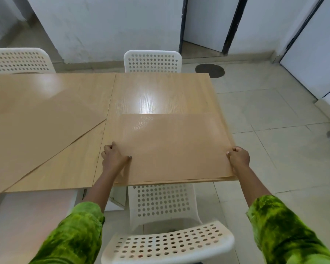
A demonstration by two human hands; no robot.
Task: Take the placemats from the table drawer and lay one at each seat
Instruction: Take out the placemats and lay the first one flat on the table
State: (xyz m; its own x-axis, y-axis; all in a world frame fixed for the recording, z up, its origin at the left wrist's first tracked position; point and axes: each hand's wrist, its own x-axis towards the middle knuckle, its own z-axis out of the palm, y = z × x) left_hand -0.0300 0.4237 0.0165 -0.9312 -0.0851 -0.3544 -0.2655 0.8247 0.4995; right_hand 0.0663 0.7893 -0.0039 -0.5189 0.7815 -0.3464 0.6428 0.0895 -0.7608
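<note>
A tan wood-look placemat (171, 145) lies flat at the near right corner of the wooden table (160, 92), over what looks like more thin sheets stacked beneath its front edge. My left hand (113, 159) grips its left edge with fingers curled. My right hand (238, 158) grips its right edge at the table's side. Another large tan placemat (36, 115) lies skewed across the left part of the table. No drawer is in view.
A white perforated chair (166, 225) stands right below me at this seat. Two more white chairs stand at the far side, one (152, 60) opposite and one (19, 60) at far left. Tiled floor (274, 130) lies to the right.
</note>
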